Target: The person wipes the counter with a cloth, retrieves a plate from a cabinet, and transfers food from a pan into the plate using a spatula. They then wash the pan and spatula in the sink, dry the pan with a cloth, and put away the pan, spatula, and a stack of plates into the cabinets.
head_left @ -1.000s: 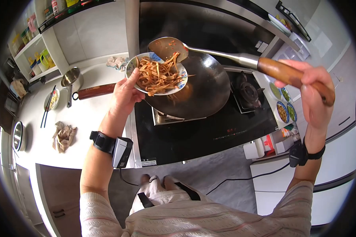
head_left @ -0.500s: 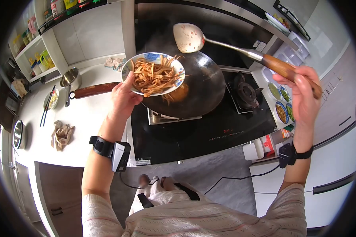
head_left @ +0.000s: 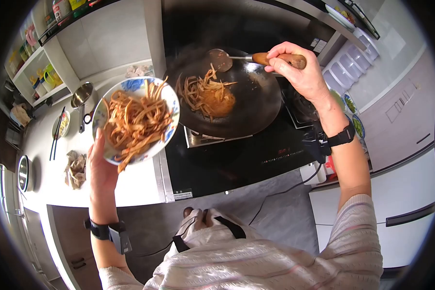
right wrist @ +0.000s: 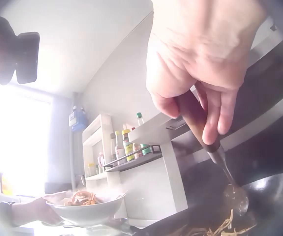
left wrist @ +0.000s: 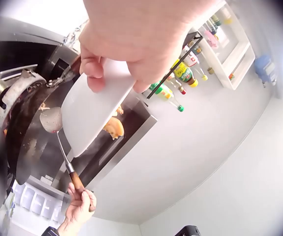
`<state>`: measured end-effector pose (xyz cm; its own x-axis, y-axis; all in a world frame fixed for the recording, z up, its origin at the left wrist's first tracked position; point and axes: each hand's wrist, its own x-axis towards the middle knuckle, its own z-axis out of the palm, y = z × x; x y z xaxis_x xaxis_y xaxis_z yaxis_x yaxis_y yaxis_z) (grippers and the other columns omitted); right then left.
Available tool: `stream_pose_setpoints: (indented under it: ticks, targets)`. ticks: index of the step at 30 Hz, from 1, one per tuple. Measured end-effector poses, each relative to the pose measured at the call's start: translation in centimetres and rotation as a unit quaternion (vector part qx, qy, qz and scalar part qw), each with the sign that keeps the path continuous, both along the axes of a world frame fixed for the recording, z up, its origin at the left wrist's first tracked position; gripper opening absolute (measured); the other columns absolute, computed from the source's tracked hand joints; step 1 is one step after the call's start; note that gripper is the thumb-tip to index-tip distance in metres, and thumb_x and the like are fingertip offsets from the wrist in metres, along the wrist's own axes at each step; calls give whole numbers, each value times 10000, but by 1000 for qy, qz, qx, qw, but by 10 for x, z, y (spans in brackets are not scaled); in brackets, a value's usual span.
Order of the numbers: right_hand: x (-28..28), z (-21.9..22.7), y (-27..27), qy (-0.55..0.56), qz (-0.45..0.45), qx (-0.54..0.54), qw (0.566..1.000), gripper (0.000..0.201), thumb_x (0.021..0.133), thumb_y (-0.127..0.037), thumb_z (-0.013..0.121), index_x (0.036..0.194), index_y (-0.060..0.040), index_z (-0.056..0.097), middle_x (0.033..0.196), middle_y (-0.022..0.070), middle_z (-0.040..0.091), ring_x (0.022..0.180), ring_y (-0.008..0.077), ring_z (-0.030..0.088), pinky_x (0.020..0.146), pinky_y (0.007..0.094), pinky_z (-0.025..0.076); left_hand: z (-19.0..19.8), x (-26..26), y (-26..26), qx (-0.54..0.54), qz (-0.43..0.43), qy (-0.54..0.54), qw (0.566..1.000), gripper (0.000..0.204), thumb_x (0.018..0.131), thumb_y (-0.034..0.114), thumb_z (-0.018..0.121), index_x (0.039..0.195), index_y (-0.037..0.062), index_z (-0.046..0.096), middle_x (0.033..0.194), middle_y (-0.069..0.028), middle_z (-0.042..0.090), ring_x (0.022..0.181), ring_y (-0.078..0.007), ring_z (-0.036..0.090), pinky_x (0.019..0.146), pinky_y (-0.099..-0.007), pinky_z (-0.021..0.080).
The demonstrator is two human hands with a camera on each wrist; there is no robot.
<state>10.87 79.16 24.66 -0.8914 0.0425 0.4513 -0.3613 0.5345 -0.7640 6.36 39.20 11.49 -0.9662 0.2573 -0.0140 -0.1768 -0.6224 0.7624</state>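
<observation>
Bowl [head_left: 136,118] — raised, gripped underneath by left hand [head_left: 100,166] | right hand [head_left: 299,72] — fist clamped on ladle [head_left: 237,58] over wok [head_left: 256,106]

Wearing a pale knitted top [head_left: 256,266] with thin pinkish stripes and elbow-length sleeves, lower frame; sporting a black strap with a boxy camera [head_left: 112,233] on each wrist [head_left: 326,140]; trailing a dark cable [head_left: 280,193] mid-frame.
</observation>
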Motion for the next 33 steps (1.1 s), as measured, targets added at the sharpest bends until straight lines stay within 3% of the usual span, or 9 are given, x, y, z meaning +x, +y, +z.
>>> stream_pose_setpoints:
  ticks: [4, 6, 10, 11, 13, 21, 24, 27, 33]
  targets:
    - [14, 24, -20, -79, 81, 17, 993, 51, 797, -46, 578, 819, -2, 590, 793, 40, 598, 732, 110, 607, 662, 215, 490, -25, 18, -35, -61, 6, 4, 998, 566, 881, 364, 485, 1300, 18, 329, 1267, -141, 438, 1130, -277, 466, 927, -424, 410]
    - [21, 37, -29, -93, 100, 31, 990, 49, 797, -39, 576, 810, 6, 589, 819, 46, 592, 734, 123, 614, 656, 225, 504, -37, 26, -45, -47, -3, -13, 999, 559, 883, 350, 484, 1300, 14, 326, 1271, -143, 431, 1131, -281, 463, 931, -428, 404]
    - [9, 50, -30, -33, 21, 13, 999, 133, 818, -109, 561, 876, 10, 573, 772, 103, 622, 679, 161, 643, 636, 245, 522, -45, 39, -50, -1, 6, -81, 997, 440, 873, 261, 542, 1203, -11, 439, 1148, -123, 535, 1012, -239, 547, 851, -381, 463]
    - [2, 52, -26, -37, 6, -40, 998, 171, 837, -158, 535, 907, -4, 558, 846, 141, 623, 692, 229, 655, 639, 284, 532, -48, 40, -52, -3, -7, -93, 996, 427, 872, 256, 546, 1193, -8, 450, 1136, -121, 542, 1002, -236, 551, 842, -379, 466]
    - [-14, 52, -23, -29, -25, -148, 988, 222, 806, -188, 580, 902, 12, 561, 774, 140, 623, 663, 239, 656, 583, 284, 535, -48, 42, -48, 0, 10, -97, 995, 405, 873, 250, 545, 1176, -7, 464, 1107, -113, 557, 980, -231, 559, 820, -380, 471]
    - [-26, 50, 9, -112, -107, -127, 980, 211, 813, -183, 576, 944, -19, 554, 854, 164, 622, 656, 257, 658, 556, 298, 541, -60, 46, -50, -3, 4, -111, 994, 355, 867, 218, 556, 1152, 18, 492, 1099, -106, 558, 981, -232, 556, 813, -379, 472]
    - [-12, 64, 23, -111, 20, -121, 986, 199, 831, -183, 546, 943, -19, 555, 836, 159, 623, 646, 256, 658, 560, 290, 542, -56, 51, -45, -18, 24, -107, 994, 375, 867, 229, 556, 1167, 17, 480, 1111, -108, 552, 985, -233, 554, 818, -382, 471]
    - [-8, 59, 29, -150, 50, -110, 981, 199, 831, -179, 547, 940, -13, 556, 829, 159, 624, 646, 258, 658, 571, 286, 542, -54, 57, -33, -18, 37, -105, 994, 393, 869, 238, 552, 1179, 12, 467, 1122, -109, 546, 992, -230, 552, 824, -384, 470]
    - [7, 63, 91, -116, -97, -116, 982, 263, 828, -218, 557, 999, -19, 543, 829, 143, 621, 617, 234, 650, 540, 272, 528, -60, 71, -14, 8, 54, -101, 993, 398, 877, 242, 539, 1187, 6, 459, 1131, -106, 545, 1010, -228, 545, 844, -385, 463]
